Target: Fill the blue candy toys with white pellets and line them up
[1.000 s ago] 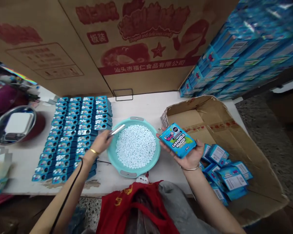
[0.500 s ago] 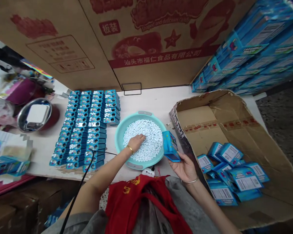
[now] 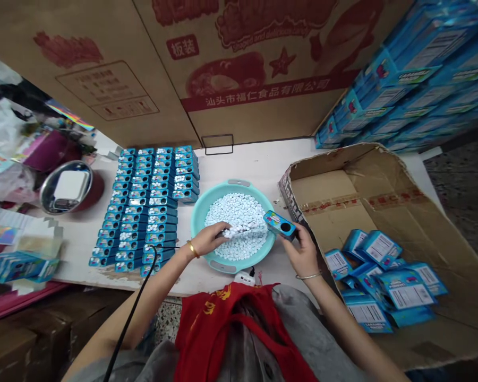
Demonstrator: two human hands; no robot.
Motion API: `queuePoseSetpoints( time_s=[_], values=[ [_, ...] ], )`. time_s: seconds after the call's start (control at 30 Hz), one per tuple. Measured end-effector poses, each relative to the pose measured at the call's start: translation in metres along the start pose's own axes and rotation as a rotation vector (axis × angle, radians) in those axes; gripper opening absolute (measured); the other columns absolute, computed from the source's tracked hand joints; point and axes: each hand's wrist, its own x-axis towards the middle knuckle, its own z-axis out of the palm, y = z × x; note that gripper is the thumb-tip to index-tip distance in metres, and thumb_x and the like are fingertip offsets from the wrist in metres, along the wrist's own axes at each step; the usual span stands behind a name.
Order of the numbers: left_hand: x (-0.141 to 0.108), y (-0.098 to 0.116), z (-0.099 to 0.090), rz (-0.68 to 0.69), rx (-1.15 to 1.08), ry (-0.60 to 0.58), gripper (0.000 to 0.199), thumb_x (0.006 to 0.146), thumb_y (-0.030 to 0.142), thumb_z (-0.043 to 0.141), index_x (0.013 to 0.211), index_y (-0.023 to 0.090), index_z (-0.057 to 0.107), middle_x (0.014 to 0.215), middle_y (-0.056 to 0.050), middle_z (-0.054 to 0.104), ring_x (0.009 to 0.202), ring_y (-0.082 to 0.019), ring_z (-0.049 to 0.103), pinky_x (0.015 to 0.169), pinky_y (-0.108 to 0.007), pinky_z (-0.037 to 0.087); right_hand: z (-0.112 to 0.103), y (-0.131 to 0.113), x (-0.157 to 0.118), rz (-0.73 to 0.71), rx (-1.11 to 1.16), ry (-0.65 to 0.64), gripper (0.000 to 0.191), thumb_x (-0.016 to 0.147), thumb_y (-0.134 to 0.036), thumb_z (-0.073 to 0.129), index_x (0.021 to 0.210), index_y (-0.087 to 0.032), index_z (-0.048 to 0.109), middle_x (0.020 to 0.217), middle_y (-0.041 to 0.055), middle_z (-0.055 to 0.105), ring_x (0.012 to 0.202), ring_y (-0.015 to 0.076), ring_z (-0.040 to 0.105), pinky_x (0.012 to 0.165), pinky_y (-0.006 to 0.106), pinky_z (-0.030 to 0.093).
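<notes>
Box (image 3: 276, 223) — lengthwise aslant, hole (image 3: 286, 227) rightward

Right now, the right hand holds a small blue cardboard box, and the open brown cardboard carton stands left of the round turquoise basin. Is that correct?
The side is wrong: the head view shows the open brown carton right of the turquoise basin. The right hand does hold the blue box.

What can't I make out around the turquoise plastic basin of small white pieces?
Whatever the left hand holds: head view, hidden by fingers and blurred white pieces.
Inside of the blue cardboard box in the right hand: head view, opening dark.
Far end of the stacked blue boxes: head view, cut off by edge.
Fine print on loose blue boxes: head view, too small.
</notes>
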Motion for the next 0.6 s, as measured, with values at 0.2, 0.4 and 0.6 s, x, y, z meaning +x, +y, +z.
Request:
queuePoseSetpoints(
  time_s=[0.2, 0.4, 0.6],
  values=[
    [-0.009, 0.06, -0.051, 0.042, 0.211, -0.076, 0.025, 0.089, 0.025, 0.051, 0.112, 0.016, 0.052, 0.104, -0.008, 0.062, 0.092, -0.018, 0.059, 0.082, -0.03, 0.046, 0.019, -0.006, 0.006, -0.261, -0.25, -0.154, 0.034, 0.084, -0.021, 0.049, 0.117, -0.02, 0.055, 0.111, 0.0112, 0.059, 0.106, 0.0264, 0.055, 0.093, 0.046, 0.046],
    [0.005, 0.111, -0.062, -0.085, 0.606, -0.239, 0.025, 0.088, 0.019, 0.048, 0.112, 0.014, 0.054, 0.11, -0.011, 0.062, 0.096, -0.024, 0.062, 0.08, -0.035, 0.049, 0.037, -0.005, 0.001, -0.33, -0.315, -0.187, 0.038, 0.083, -0.015, 0.047, 0.12, -0.021, 0.053, 0.113, 0.0115, 0.058, 0.106, 0.027, 0.054, 0.093, 0.047, 0.047],
    [0.009, 0.151, -0.054, -0.148, 0.843, -0.281, 0.024, 0.087, 0.01, 0.041, 0.106, 0.013, 0.055, 0.094, -0.011, 0.063, 0.079, -0.025, 0.065, 0.064, -0.034, 0.05, 0.043, -0.001, -0.003, -0.376, -0.331, -0.181, 0.04, 0.081, -0.012, 0.048, 0.121, -0.021, 0.052, 0.112, 0.011, 0.059, 0.106, 0.0264, 0.054, 0.092, 0.046, 0.049]
  ],
)
